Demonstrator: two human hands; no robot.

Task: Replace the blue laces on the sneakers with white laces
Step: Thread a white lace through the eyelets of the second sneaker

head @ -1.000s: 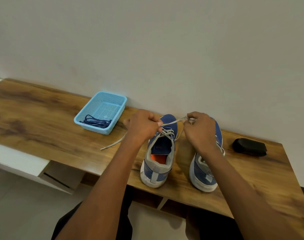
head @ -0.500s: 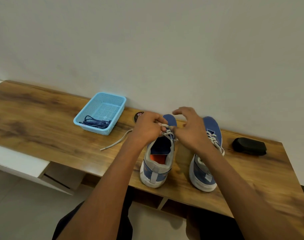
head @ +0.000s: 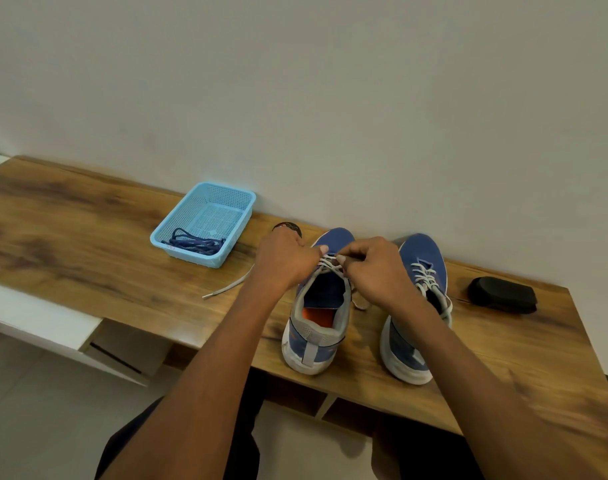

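Two blue sneakers with white soles stand on the wooden table, heels toward me. The left sneaker (head: 318, 323) has a white lace (head: 328, 263) partly threaded near its toe. My left hand (head: 283, 259) and my right hand (head: 375, 271) meet over that lacing, each pinching the white lace. One loose end of the lace (head: 226, 289) trails left across the table. The right sneaker (head: 418, 306) is laced in white. The blue laces (head: 193, 242) lie in a light blue basket (head: 188, 258).
A black oblong case (head: 501, 294) lies at the right, near the wall. A small dark round object (head: 288, 227) peeks out behind my left hand. The table's front edge (head: 364, 398) runs beneath my arms, and a white drawer unit (head: 43, 323) sits lower left.
My hands, which had pulled the white lace apart to both sides, have come together over the left sneaker's lacing. The right hand moved left from above the right sneaker.
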